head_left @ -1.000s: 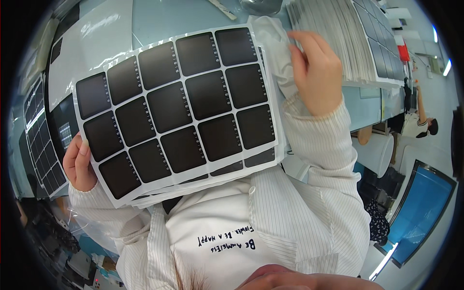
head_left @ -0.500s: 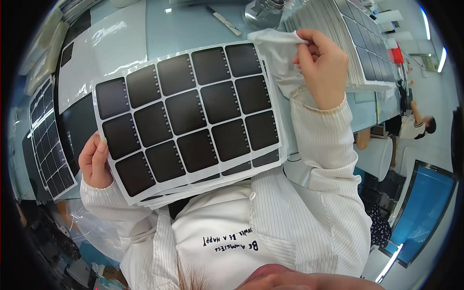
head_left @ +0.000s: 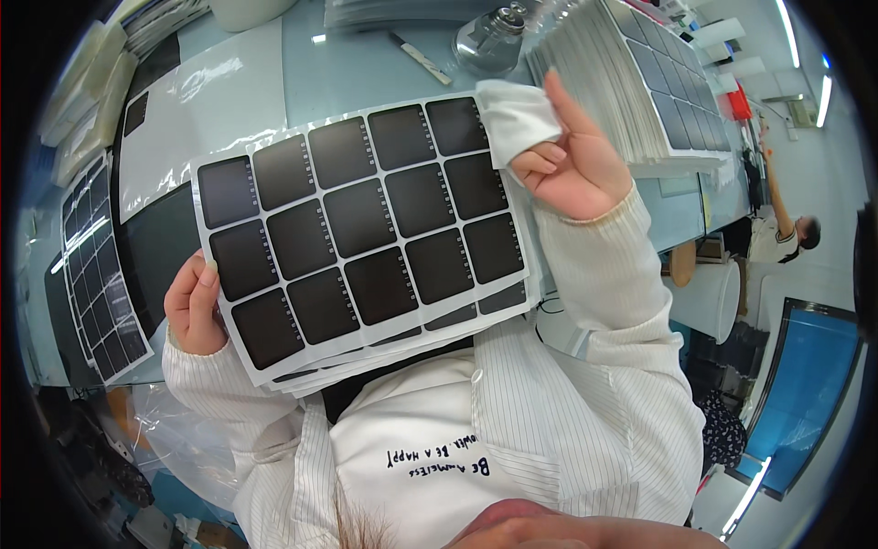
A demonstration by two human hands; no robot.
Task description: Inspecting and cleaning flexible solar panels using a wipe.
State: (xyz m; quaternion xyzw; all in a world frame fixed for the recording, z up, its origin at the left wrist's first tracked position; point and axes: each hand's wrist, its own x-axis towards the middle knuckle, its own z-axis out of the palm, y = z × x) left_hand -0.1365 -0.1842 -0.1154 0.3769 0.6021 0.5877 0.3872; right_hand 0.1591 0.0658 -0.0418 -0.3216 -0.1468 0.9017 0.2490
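A stack of white sheets (head_left: 306,183) printed with rows of black rounded squares lies tilted in front of me, its near edge close to my body. My left hand (head_left: 194,306) pinches the left edge of the stack, thumb on top. At the far right corner of the sheets, my right hand (head_left: 576,165) is turned partly palm up. A white cloth (head_left: 519,121) is folded over its fingers, which curl around it, while the thumb points up and away. The cloth covers part of the fingers and overlaps the sheet's edge.
A tall stack of similar sheets (head_left: 599,87) stands at the right. Beyond my sheets are a glass bottle with a metal top (head_left: 489,41) and a utility knife (head_left: 421,59). More printed sheets (head_left: 102,274) and a glossy white sheet (head_left: 206,110) lie left. Another person (head_left: 779,233) is far right.
My right hand has turned over and moved slightly left and down, and the hanging cloth is now gathered around its fingers. My left hand and the sheets have shifted slightly right.
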